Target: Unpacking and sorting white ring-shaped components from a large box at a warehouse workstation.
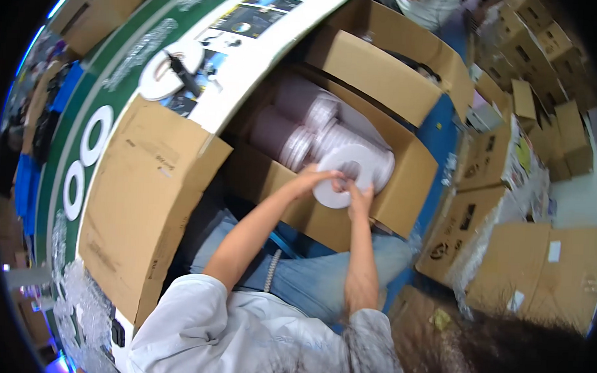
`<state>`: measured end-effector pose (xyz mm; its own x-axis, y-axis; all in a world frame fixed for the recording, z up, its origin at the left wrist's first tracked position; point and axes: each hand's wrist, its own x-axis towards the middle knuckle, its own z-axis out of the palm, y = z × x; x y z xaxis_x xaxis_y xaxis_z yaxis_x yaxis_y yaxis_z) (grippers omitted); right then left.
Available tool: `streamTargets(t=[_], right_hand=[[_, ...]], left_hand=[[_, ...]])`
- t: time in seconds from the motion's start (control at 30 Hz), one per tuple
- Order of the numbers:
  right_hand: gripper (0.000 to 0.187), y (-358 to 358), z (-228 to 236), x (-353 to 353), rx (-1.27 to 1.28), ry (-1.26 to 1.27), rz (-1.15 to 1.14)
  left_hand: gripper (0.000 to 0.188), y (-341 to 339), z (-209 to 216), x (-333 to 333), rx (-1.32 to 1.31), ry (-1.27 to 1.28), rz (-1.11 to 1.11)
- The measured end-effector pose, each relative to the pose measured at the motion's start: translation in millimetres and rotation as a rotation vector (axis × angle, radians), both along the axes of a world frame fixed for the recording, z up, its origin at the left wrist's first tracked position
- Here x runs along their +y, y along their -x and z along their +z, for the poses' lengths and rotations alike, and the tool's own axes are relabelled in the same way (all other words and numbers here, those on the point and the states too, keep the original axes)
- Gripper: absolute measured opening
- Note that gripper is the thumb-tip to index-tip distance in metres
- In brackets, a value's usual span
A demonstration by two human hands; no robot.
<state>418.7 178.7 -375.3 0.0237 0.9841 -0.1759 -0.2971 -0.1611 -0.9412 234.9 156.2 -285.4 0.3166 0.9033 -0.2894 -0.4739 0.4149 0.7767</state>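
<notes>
A flat white ring (pixel 332 195) with a round hole is held over an open cardboard box (pixel 408 184) in front of me. My left hand (pixel 314 180) grips its left edge, with fingers reaching toward the hole. On the near right side, my right hand (pixel 360 202) is closed on the same ring, its fingertips meeting the left hand's near the hole. Inside the box lie several stacks of similar rings, among them a wrapped stack (pixel 267 132) at the left and a stack (pixel 357 141) just behind the held ring.
Behind stands another open box (pixel 377 73) with a dark cable-like thing inside. On the white table lie white rings, a black handheld device (pixel 182 73) and booklets (pixel 242 21). More white rings (pixel 73 191) rest on the green belt. Cartons (pixel 463 237) line the right; another person (pixel 429 9) is beyond.
</notes>
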Motion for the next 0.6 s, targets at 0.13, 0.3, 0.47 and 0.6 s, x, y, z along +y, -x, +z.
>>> streamTargets(t=[0.13, 0.3, 0.47, 0.6], right_hand=[[0.056, 9, 3, 4, 0.037, -0.037, -0.159], [0.077, 30, -2, 8, 0.158, -0.118, -0.074], [0.061, 28, 27, 2, 0.48, -0.119, 0.203], [0.047, 13, 4, 21, 0.378, 0.158, 0.432]], left_hand=[[0.04, -14, 34, 4, 0.729, -0.224, 0.379], [0.045, -3, 72, 11, 1.385, -0.727, 0.475], [0.041, 24, 189, 6, 1.588, -0.833, 0.592], [0.036, 74, 309, -5, 1.589, -0.759, 0.815]])
